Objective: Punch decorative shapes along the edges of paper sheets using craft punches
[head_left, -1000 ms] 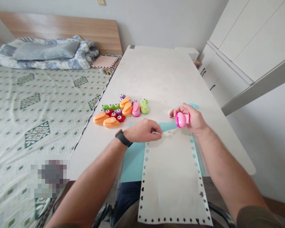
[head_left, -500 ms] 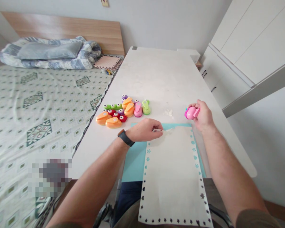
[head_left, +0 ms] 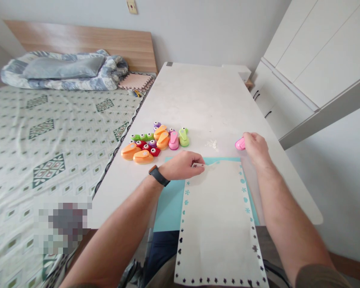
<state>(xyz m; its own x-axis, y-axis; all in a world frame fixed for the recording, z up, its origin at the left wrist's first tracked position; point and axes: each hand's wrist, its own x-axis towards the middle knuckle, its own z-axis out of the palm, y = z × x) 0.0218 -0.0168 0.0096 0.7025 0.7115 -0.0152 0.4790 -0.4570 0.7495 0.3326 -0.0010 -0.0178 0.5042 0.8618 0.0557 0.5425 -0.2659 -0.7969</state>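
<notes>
My left hand [head_left: 183, 165], with a dark watch on the wrist, pinches the top left corner of a white paper sheet [head_left: 219, 224] whose edges are punched with small shapes. The sheet lies over a light blue sheet [head_left: 168, 204] on the white table [head_left: 198, 100]. My right hand [head_left: 255, 149] rests on the table to the right of the paper's top edge, fingers curled over a pink paper punch [head_left: 239, 144] that sits on the tabletop. A small heap of white paper scraps [head_left: 212, 143] lies between my hands.
A cluster of several orange, green, red, purple and pink paper punches [head_left: 156, 142] sits left of centre on the table. A bed [head_left: 48, 132] with a folded quilt [head_left: 66, 70] adjoins the table's left side. White cabinets [head_left: 303, 60] stand to the right.
My right hand carried the pink punch from above the paper's top edge out to the right and lowered it onto the table. My left hand stayed on the paper's corner.
</notes>
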